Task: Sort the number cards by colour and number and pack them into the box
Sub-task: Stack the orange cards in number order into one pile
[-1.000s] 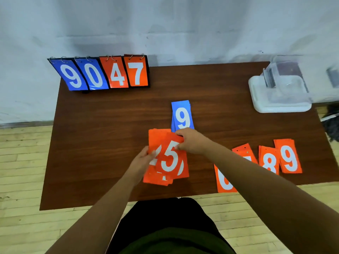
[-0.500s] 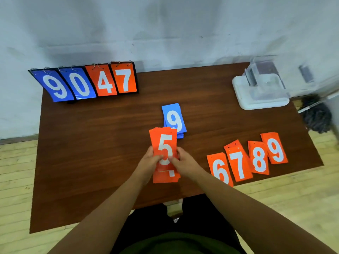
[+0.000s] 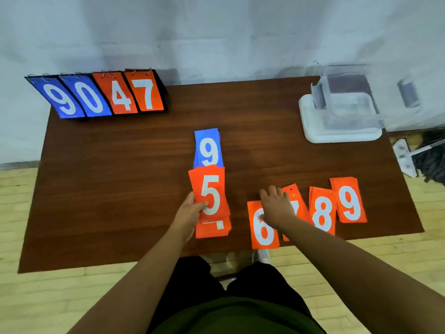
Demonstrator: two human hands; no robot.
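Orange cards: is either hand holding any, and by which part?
The left hand grips the orange 5 stack by its lower left edge, thumb across the face. The right hand holds nothing, spread flat over the orange 6 card.

You're in a plain indoor room, exact kind unclear. Cues: pale plank floor [image 3: 16, 213] underfoot, scuffed white wall [image 3: 216, 32] at 12 o'clock, dark wood table [image 3: 108, 189] pushed against it, flip scoreboard [image 3: 96, 95] at 10 o'clock, mop [image 3: 431, 160] on the floor at 3 o'clock.
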